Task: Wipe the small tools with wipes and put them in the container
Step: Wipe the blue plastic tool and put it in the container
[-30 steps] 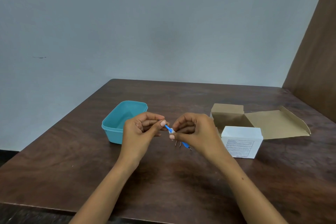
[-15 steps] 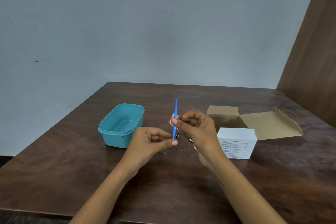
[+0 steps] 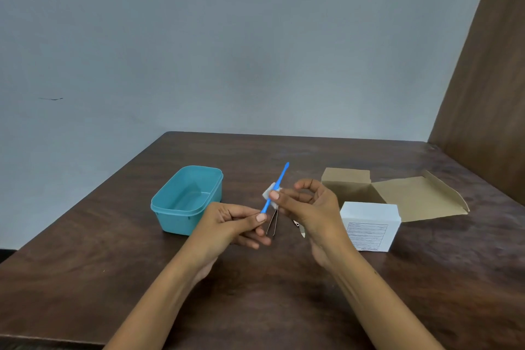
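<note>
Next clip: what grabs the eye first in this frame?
The blue tool stands out mid-frame, raised above the table: the left hand pinches its lower end while the right hand presses a white wipe around its shaft. Left of the hands sits the open teal container.

Brown table (image 3: pixel 284 307), opened cardboard box (image 3: pixel 409 196)

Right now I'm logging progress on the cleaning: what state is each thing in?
Thin blue plastic tool: held tilted, in mid-wipe.
Small white wipe: folded around tool.
Teal plastic container: open, looks empty.
Metal tweezers: lying on table.
Brown cardboard box: flaps open.
Left hand: pinches tool.
Right hand: pinches wipe.
</note>
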